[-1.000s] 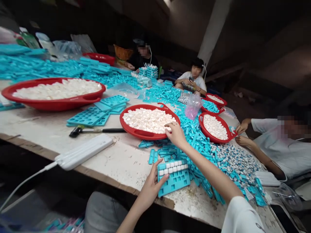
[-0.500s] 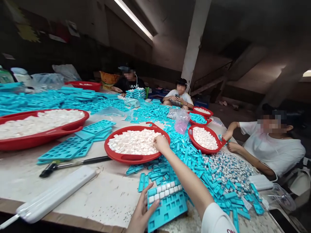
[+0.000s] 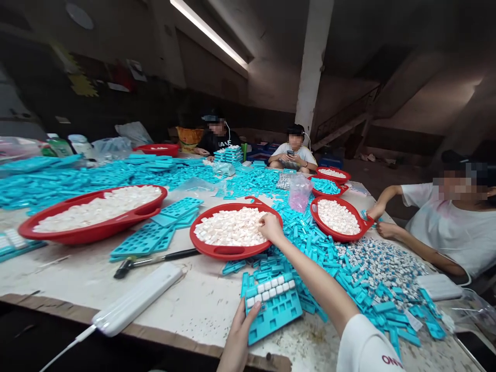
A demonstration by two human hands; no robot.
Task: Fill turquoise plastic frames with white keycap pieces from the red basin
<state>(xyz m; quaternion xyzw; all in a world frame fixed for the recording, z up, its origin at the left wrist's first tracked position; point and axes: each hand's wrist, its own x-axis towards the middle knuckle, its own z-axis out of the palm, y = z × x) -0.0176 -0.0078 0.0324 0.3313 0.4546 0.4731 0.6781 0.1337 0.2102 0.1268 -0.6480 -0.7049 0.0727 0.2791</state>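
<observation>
My left hand (image 3: 241, 330) grips a blue plastic tray (image 3: 274, 316) by its left edge, thumb on top. Two rows of small white square caps (image 3: 272, 287) fill its upper part; the square recesses below are bare. My right hand (image 3: 271, 228) reaches over a red basin (image 3: 235, 252) heaped with white caps (image 3: 225, 227). Its fingers are pinched together at the right side of the heap, and what they hold is hidden. Loose blue plastic pieces (image 3: 306, 243) are spread behind the tray and under my right forearm.
A larger red basin (image 3: 96, 230), stacked blue trays (image 3: 135, 243), a hammer (image 3: 158, 258) and a white power bank (image 3: 137, 299) are on the left. Rightward are another red basin (image 3: 337, 219) and small grey-white pieces (image 3: 382, 263). A co-worker (image 3: 445, 222) sits at right, two people farther back.
The view has turned left, so the table's things sit farther right in the picture. My right hand stays at the basin; my left hand still holds the tray.
</observation>
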